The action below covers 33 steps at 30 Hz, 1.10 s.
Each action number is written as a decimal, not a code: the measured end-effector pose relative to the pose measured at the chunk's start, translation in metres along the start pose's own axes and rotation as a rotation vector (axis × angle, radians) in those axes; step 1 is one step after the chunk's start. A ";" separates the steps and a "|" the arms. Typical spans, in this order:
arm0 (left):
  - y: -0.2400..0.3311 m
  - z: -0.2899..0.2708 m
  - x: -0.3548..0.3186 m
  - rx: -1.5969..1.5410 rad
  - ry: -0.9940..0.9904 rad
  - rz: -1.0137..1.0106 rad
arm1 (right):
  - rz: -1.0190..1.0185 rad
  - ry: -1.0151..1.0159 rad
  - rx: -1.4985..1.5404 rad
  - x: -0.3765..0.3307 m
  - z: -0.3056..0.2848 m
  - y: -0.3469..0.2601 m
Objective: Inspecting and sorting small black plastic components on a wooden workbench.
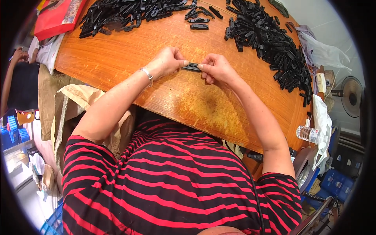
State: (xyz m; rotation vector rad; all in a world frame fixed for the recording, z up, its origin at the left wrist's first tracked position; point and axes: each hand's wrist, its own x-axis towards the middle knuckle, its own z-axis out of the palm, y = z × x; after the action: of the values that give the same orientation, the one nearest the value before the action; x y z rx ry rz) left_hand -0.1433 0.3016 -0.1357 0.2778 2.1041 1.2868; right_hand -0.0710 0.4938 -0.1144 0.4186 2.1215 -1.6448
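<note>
Between my two hands, just over the wooden table (156,100), is a small elongated black plastic piece (192,67) with slots along it. My left hand (170,62) pinches its left end between thumb and fingers. At its right end, the thumb and fingers of my right hand (216,69) close on it. Beyond my hands, two similar black pieces (199,26) lie side by side. A large heap of black plastic pieces (121,17) covers the far left of the table, and another heap (270,41) runs down its right side.
A red bag (56,21) rests at the table's far left corner. By the right edge lies a clear plastic bottle (311,134) next to a white plastic bag (321,121). A fan (350,96) stands further right. Another person's hand (19,55) shows at the far left.
</note>
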 end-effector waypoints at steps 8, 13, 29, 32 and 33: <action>0.016 -0.001 -0.001 0.209 0.034 -0.019 | 0.096 -0.047 -0.136 0.007 -0.008 -0.009; 0.003 -0.009 -0.010 0.419 0.040 0.194 | 0.045 -0.096 -0.027 -0.007 -0.006 0.001; -0.052 -0.149 -0.308 0.471 0.427 -0.149 | -0.245 0.733 -1.069 0.063 -0.084 -0.014; -0.053 -0.149 -0.289 0.545 0.483 -0.047 | -0.245 0.714 -1.069 0.080 -0.074 -0.013; -0.043 -0.152 -0.281 0.427 0.530 -0.087 | -0.319 0.720 -1.036 0.079 -0.069 -0.011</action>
State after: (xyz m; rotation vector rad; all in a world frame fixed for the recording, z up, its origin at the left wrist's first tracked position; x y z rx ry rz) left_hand -0.0157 0.0343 -0.0089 0.0181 2.8061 0.9116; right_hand -0.1545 0.5559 -0.1299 0.3472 3.3182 -0.2810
